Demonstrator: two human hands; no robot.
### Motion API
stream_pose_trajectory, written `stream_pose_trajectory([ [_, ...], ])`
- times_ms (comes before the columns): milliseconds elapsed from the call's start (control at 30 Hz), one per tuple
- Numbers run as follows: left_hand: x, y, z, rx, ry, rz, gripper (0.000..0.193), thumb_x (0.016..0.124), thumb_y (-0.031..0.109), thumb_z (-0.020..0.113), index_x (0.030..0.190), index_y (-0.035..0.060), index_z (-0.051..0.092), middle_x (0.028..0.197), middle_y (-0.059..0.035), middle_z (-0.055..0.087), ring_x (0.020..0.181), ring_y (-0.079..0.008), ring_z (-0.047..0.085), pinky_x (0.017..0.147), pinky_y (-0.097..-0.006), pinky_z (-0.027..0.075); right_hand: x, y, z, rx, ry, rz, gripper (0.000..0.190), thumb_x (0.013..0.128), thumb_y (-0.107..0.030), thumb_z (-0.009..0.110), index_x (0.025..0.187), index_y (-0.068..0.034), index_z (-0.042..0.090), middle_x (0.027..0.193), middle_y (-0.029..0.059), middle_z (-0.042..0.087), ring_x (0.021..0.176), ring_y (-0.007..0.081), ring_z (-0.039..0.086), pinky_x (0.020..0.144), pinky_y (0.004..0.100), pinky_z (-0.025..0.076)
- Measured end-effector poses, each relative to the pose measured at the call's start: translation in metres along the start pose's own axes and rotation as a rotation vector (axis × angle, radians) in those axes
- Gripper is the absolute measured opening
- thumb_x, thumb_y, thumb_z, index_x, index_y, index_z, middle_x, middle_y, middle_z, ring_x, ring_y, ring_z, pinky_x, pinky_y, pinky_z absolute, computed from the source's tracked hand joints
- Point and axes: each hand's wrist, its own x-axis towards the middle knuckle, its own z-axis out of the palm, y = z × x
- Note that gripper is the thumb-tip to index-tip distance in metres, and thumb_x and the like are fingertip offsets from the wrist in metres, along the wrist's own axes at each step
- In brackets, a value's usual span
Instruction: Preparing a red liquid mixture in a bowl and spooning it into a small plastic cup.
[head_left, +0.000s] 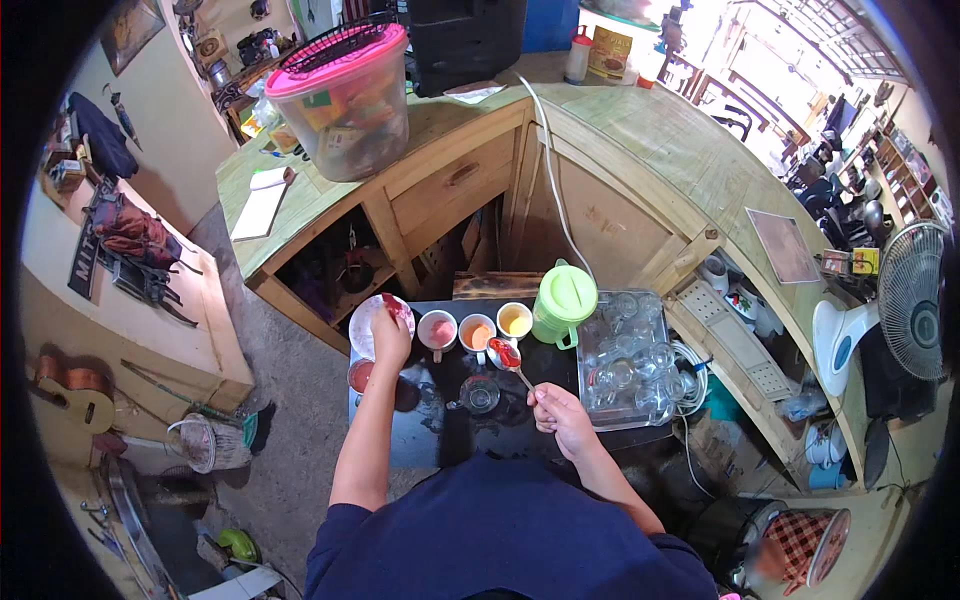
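My left hand (391, 337) is over a white plate (361, 330), with something dark red at its fingertips; whether it grips this I cannot tell. My right hand (561, 414) holds a metal spoon (523, 377) by its handle, its bowl carrying a glossy red substance (506, 354). In a row stand a cup with pink contents (437, 331), one with orange (477, 333) and one with yellow (515, 321). A cup with reddish contents (361, 375) is below the plate, partly behind my left forearm. Nearest the spoon on the low black table (450, 435) is a clear glass mug (479, 395).
A green lidded pitcher (564, 304) stands beside a clear tray (626, 426) of glassware at the right. A wooden counter (637, 150) curves around the table's far side, holding a pink-lidded plastic bucket (341, 112) and a white fan (911, 315). A white cable hangs down its front.
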Motion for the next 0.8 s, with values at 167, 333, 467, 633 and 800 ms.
stream_pose_trajectory([
  [167,0.016,-0.021,0.016,0.160,-0.005,-0.132,0.037,0.081,0.017,0.065,0.110,-0.0039,0.055,0.100,-0.0275,0.060,0.098,-0.0468,0.057,0.085,-0.0520,0.045,0.001,0.001,-0.005,-0.003,0.032,-0.012,0.020,0.102,-0.021,0.046,0.094,-0.006,0.055,0.063,-0.0081,0.035,0.052,0.0009,0.028,0.048,0.0179,0.023],
  [333,0.022,-0.041,0.026,0.113,-0.209,-0.321,0.043,0.080,0.017,0.068,0.112,-0.0075,0.054,0.109,-0.0305,0.058,0.104,-0.0456,0.057,0.090,-0.0497,0.046,0.000,0.004,-0.009,-0.021,0.079,-0.022,0.019,0.102,-0.021,0.047,0.093,-0.006,0.055,0.063,-0.0083,0.035,0.052,0.0008,0.028,0.048,0.0178,0.022],
  [467,-0.002,-0.018,0.044,0.076,-0.054,-0.199,0.037,0.085,0.011,0.060,0.117,-0.0061,0.053,0.110,-0.0311,0.056,0.109,-0.0437,0.054,0.094,-0.0482,0.043,0.002,0.008,-0.019,-0.039,0.111,-0.044,0.019,0.102,-0.020,0.046,0.094,-0.006,0.056,0.063,-0.0083,0.036,0.052,0.0006,0.028,0.047,0.0181,0.022],
  [633,-0.054,-0.019,0.034,-0.199,-0.590,-0.284,0.050,0.094,0.044,0.048,0.092,-0.0038,0.063,0.085,-0.0216,0.066,0.085,-0.0371,0.064,0.080,-0.0455,0.047,0.009,0.015,-0.023,-0.149,0.095,-0.045,0.017,0.101,-0.018,0.047,0.099,-0.005,0.058,0.064,-0.0080,0.036,0.052,0.0007,0.028,0.046,0.0192,0.020],
  [800,-0.107,0.026,-0.006,-0.092,-0.914,-0.218,0.063,0.094,0.058,0.046,0.091,-0.0023,0.063,0.072,-0.0146,0.063,0.070,-0.0241,0.064,0.066,-0.0385,0.049,0.013,0.020,-0.026,-0.139,0.133,-0.058,0.014,0.100,-0.017,0.048,0.103,-0.005,0.056,0.063,-0.0088,0.035,0.050,0.0008,0.026,0.046,0.0193,0.019],
])
